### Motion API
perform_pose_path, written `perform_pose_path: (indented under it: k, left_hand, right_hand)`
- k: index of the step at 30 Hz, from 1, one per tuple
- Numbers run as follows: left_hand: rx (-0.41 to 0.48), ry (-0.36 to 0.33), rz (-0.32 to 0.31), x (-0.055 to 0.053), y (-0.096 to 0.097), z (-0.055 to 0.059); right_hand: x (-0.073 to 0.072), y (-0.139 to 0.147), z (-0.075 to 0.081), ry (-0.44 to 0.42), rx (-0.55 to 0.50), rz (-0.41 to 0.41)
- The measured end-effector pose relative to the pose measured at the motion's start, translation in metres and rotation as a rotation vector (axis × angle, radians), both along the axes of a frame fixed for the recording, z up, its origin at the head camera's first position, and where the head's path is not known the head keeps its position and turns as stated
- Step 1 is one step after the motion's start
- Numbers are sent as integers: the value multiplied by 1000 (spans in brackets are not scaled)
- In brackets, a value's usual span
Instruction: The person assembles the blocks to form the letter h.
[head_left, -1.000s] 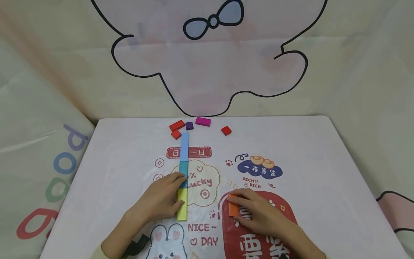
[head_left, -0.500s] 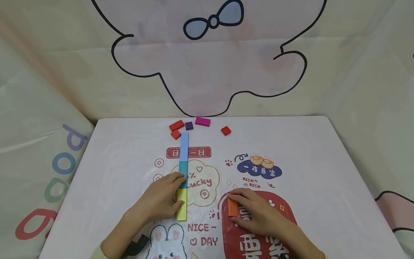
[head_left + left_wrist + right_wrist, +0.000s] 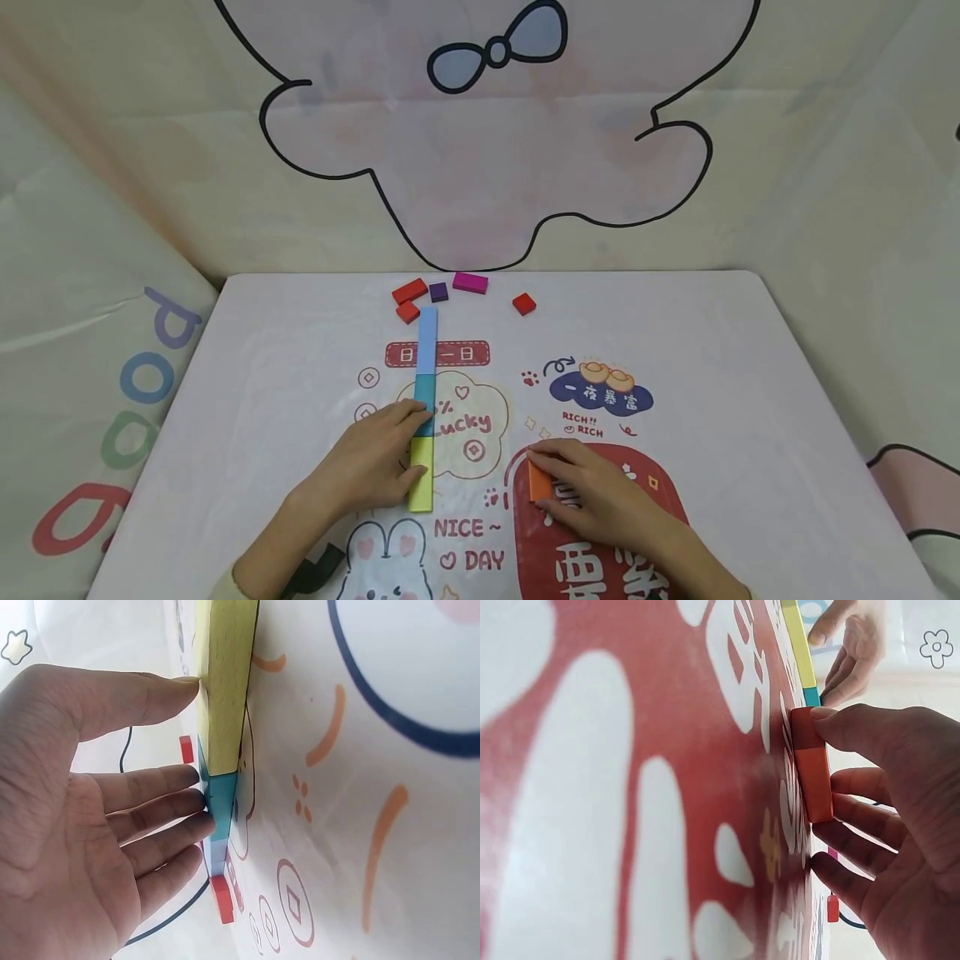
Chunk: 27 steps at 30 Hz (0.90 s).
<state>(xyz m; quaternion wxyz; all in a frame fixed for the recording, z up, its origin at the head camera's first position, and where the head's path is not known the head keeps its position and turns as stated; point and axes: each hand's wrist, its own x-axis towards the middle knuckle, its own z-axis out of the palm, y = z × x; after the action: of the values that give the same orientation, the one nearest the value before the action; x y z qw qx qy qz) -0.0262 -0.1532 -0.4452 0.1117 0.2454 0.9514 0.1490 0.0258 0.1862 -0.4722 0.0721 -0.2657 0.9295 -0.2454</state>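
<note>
A row of flat wooden blocks runs away from me in the head view: a yellow block (image 3: 422, 477) nearest, then a teal block (image 3: 424, 392), then a light blue block (image 3: 427, 340). My left hand (image 3: 378, 458) rests on the row from the left. Its thumb touches the yellow block, and its nearly straight fingers (image 3: 169, 841) lie against the teal one. To the right, my right hand (image 3: 592, 490) holds an orange block (image 3: 539, 483) by its ends, thumb at the near end and fingers at the far end. The block lies on the printed red patch.
Near the table's far edge lie two red blocks (image 3: 409, 291), a small purple block (image 3: 438, 292) and a magenta block (image 3: 470, 283). Another red block (image 3: 524, 304) sits further right. A printed cloth covers the white table (image 3: 750, 417); a curtain hangs behind.
My right index finger and thumb have shifted slightly on the orange block, whose far end is now more covered. The left hand and the row of blocks stay where they were.
</note>
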Motion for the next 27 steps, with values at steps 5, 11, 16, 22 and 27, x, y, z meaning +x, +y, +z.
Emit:
perform_pose_path:
  k: [5,11,16,22,27]
  left_hand:
    - [-2,5,2,-1,1,1]
    - [-2,10,-3,-1,1,0]
    - [-3,13,-6,-1,0,-2]
    - [-18,28,-14,-1,0,-3]
    - [-19,26,-16,-1,1,-3]
  right_hand:
    - [-1,1,-1,-1,-15,-3]
    - [-1,3,-2,8,-28,-3]
    - [-1,4,-3,22,-32,10]
    - [-2,5,-3,3,-34,11]
    - [-2,5,-3,-6,-38,3]
